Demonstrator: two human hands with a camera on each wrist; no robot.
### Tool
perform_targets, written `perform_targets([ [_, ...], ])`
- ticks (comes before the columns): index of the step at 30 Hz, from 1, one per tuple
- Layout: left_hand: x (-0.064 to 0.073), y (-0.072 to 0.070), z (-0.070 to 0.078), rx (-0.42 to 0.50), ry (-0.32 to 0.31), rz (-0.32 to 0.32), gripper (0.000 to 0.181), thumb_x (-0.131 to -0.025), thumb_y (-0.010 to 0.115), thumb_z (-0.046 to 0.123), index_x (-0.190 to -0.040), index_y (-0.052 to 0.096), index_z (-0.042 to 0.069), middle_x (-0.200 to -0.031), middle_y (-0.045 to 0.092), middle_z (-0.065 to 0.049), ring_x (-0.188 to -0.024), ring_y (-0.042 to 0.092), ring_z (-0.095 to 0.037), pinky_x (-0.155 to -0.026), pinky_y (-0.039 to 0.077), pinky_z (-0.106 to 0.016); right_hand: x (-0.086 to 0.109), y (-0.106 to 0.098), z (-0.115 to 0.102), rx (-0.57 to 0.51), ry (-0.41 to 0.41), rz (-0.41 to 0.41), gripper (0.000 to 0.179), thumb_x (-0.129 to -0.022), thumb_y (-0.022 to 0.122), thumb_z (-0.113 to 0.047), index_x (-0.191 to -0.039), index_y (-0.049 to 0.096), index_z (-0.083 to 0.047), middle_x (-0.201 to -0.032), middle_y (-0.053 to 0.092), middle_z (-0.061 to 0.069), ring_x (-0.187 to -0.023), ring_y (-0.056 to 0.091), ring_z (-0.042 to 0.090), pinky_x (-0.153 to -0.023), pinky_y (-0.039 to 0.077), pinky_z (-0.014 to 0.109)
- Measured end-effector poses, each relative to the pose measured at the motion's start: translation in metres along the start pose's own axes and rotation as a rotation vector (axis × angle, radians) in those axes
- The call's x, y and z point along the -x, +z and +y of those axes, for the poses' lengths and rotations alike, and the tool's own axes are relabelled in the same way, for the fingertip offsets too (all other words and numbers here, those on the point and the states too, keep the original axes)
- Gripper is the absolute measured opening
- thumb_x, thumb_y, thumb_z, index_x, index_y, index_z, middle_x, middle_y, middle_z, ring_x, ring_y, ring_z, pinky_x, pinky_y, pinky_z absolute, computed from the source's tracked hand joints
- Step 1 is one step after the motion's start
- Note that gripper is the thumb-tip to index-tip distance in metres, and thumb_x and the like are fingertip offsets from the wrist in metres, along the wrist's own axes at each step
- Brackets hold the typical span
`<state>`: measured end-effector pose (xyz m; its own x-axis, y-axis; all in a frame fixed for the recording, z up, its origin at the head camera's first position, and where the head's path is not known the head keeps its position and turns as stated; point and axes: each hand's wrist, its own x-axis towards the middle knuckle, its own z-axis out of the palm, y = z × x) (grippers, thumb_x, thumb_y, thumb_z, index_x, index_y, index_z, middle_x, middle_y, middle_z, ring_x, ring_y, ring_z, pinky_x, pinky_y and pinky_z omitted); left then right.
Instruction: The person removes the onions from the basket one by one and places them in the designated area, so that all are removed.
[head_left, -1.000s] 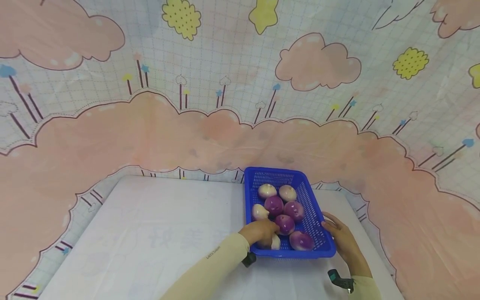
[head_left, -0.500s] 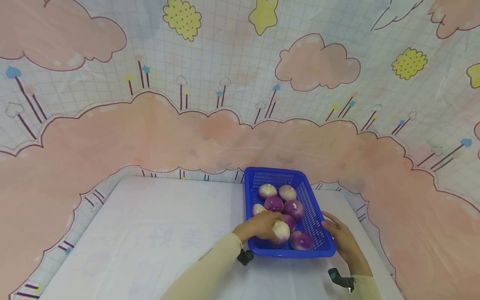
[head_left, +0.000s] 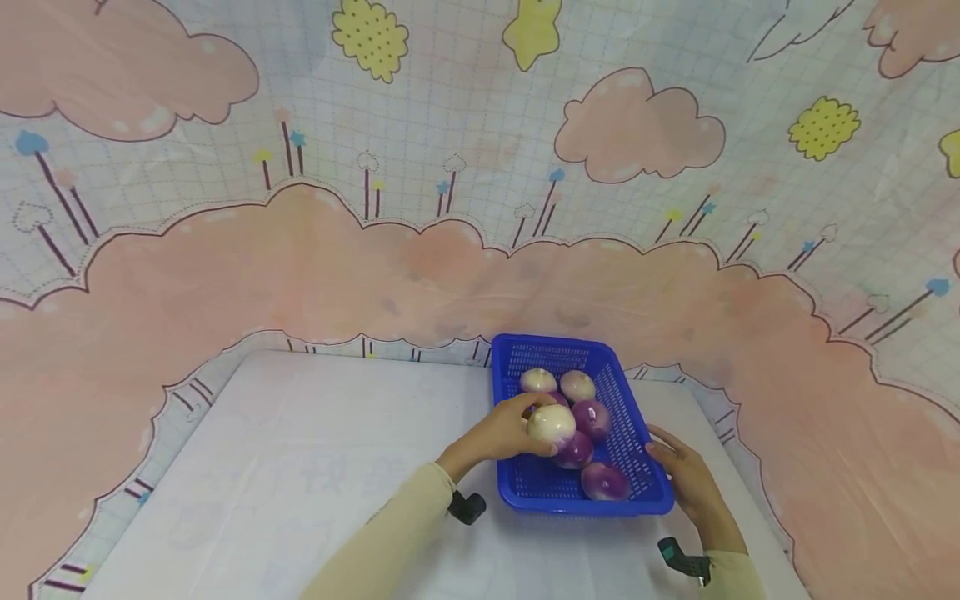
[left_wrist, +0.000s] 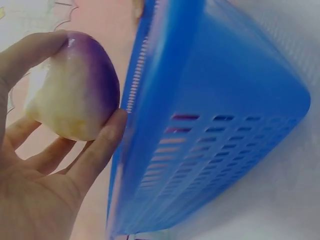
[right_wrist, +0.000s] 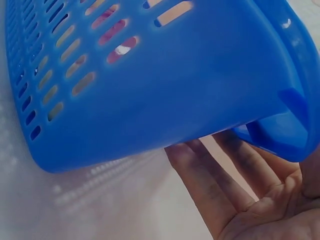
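Observation:
My left hand (head_left: 504, 433) pinches a glossy white-and-purple turnip (head_left: 552, 427) between thumb and fingers, over the left half of the blue plastic basket (head_left: 573, 506). In the left wrist view the held turnip (left_wrist: 82, 87) is beside the basket's rim, its purple side toward it. Several more purple and white turnips lie in the basket, such as one at the near right (head_left: 605, 482); the left hand and its turnip partly hide others. At the right side, my right hand (head_left: 688, 475) holds the basket's rim, with its fingers (right_wrist: 205, 175) under the rim along the outer wall.
The basket stands on a white-covered table (head_left: 322, 450), toward its right side. Behind rises a patterned cloth backdrop (head_left: 420, 275) with clouds and stars. A dark wrist camera (head_left: 467, 507) sits by the left sleeve, another (head_left: 682, 560) by the right.
My left hand has lifted the turnip from the basket's near left corner, moving it up and farther back over the others. The right hand stays at the rim.

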<state>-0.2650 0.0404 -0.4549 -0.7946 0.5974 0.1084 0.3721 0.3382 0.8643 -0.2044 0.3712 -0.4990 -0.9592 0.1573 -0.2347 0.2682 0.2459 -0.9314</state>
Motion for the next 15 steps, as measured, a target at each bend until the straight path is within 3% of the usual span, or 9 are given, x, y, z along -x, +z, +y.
perform_targets([
  [8,0.011,-0.024,-0.003,0.059,0.009,0.054,0.068,-0.075,0.083,0.034,-0.135,0.052,0.024,-0.131,0.060,-0.003,-0.117,0.057,-0.023,-0.081,0.056,-0.031,0.000,0.000,0.000,0.001,-0.001,0.005,0.062,-0.100,0.054,-0.041,-0.154,0.032,-0.019,-0.153,0.039,0.024,-0.128,0.055,0.034,-0.095,0.055,0.047],
  [15,0.024,-0.047,-0.013,0.080,-0.009,0.141,0.067,-0.074,0.083,0.033,-0.134,0.054,0.023,-0.136,0.058,-0.002,-0.123,0.057,-0.030,-0.082,0.056,-0.036,0.000,0.000,-0.001,0.007,-0.008,0.010,0.061,-0.100,0.053,-0.039,-0.154,0.032,-0.018,-0.152,0.040,0.025,-0.124,0.058,0.029,-0.094,0.056,0.046],
])
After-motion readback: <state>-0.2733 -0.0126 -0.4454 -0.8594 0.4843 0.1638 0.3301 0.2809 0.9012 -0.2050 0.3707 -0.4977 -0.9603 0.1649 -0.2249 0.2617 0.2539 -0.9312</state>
